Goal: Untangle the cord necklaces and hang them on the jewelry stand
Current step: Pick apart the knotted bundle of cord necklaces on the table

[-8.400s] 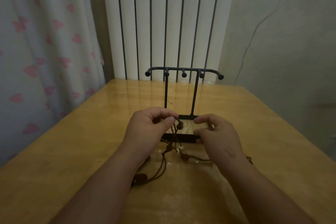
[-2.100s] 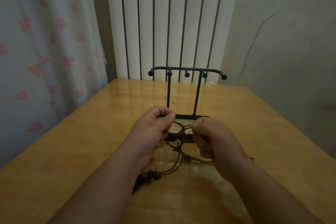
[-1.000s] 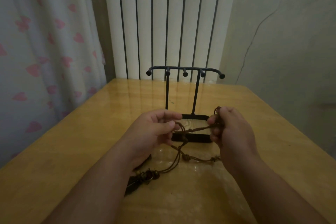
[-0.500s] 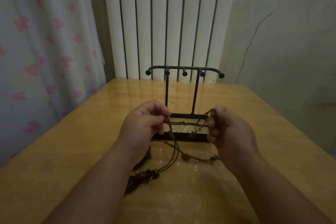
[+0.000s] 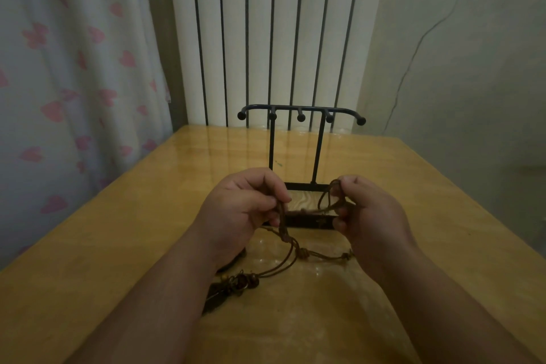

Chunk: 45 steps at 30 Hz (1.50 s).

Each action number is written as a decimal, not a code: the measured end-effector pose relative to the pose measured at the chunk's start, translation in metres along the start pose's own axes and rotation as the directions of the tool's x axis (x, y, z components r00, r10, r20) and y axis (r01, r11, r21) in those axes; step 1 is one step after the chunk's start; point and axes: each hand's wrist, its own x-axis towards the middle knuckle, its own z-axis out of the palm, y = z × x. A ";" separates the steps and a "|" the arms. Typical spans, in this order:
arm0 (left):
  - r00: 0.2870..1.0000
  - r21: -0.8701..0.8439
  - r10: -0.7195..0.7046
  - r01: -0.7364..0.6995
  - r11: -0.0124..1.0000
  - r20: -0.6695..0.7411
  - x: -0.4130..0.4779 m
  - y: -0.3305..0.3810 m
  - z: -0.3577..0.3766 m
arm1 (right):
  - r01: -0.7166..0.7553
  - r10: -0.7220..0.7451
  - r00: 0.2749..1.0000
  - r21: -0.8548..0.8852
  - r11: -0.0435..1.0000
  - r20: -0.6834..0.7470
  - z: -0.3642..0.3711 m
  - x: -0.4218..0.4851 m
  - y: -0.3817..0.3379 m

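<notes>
Brown cord necklaces (image 5: pixel 291 248) lie tangled on the wooden table (image 5: pixel 118 245), partly lifted between my hands. My left hand (image 5: pixel 239 210) pinches a cord strand at thumb and forefinger. My right hand (image 5: pixel 366 216) grips a loop of cord that sticks up above its fingers. A short length of cord runs between the two hands. The beaded pendant ends (image 5: pixel 236 282) rest on the table under my left wrist. The black metal jewelry stand (image 5: pixel 301 115) stands just behind my hands, its pegs bare.
A white ribbed radiator (image 5: pixel 274 32) rises behind the table's far edge. A curtain with pink hearts (image 5: pixel 68 68) hangs on the left. A grey wall (image 5: pixel 458 68) lies to the right.
My hands have drawn apart since two seconds ago, stretching a cord between them. Over the last half second they have dropped slightly and the strand has slackened a little.
</notes>
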 end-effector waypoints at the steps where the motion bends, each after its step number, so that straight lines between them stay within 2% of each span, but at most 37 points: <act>1: 1.000 0.000 0.008 -0.008 1.000 0.009 0.000 0.000 0.000 | 0.006 -0.006 1.000 -0.031 1.000 -0.006 0.000 0.000 0.000; 5: 0.999 0.053 0.039 -0.039 0.998 0.002 -0.001 -0.001 -0.001 | 0.031 -0.033 0.999 -0.125 0.992 -0.019 0.000 0.000 0.000; 10: 0.999 0.056 0.046 -0.045 0.997 -0.004 -0.001 -0.002 -0.001 | 0.044 -0.040 0.999 -0.141 0.989 0.030 0.001 -0.003 -0.002; 13: 1.000 0.063 -0.002 0.002 0.998 0.004 -0.001 0.001 -0.002 | 0.058 -0.052 0.997 -0.136 0.989 0.051 0.003 -0.003 -0.001; 15: 0.996 0.130 -0.074 0.080 0.988 -0.052 -0.001 0.003 0.000 | 0.064 -0.058 0.997 -0.124 0.990 0.053 0.003 -0.003 -0.001; 19: 0.942 0.369 -0.231 0.309 0.877 -0.242 0.003 0.004 0.007 | 0.056 -0.052 0.998 -0.095 0.994 0.040 0.003 -0.003 -0.001; 21: 0.924 0.418 -0.254 0.359 0.835 -0.286 0.003 0.005 0.011 | 0.052 -0.049 0.998 -0.083 0.995 0.040 0.003 -0.003 -0.001; 27: 0.933 0.569 -0.293 0.359 0.740 -0.209 0.001 0.002 0.012 | 0.063 -0.063 0.998 -0.052 0.997 0.007 0.003 -0.003 -0.002; 31: 0.929 0.579 -0.347 0.354 0.735 -0.128 0.000 0.002 0.010 | 0.076 -0.076 0.997 -0.045 0.996 -0.006 0.003 -0.005 -0.003; 34: 0.949 0.574 -0.305 0.293 0.765 -0.079 -0.002 0.003 0.009 | 0.090 -0.091 0.995 -0.037 0.995 -0.029 0.003 -0.005 -0.004; 39: 0.973 0.474 -0.229 0.204 0.857 -0.005 -0.002 0.005 0.009 | 0.096 -0.099 0.993 -0.048 0.994 -0.065 0.003 -0.004 -0.004; 45: 0.976 0.287 -0.216 0.198 0.937 0.035 -0.003 0.005 0.004 | 0.091 -0.091 0.995 -0.007 0.996 -0.051 0.002 -0.003 -0.003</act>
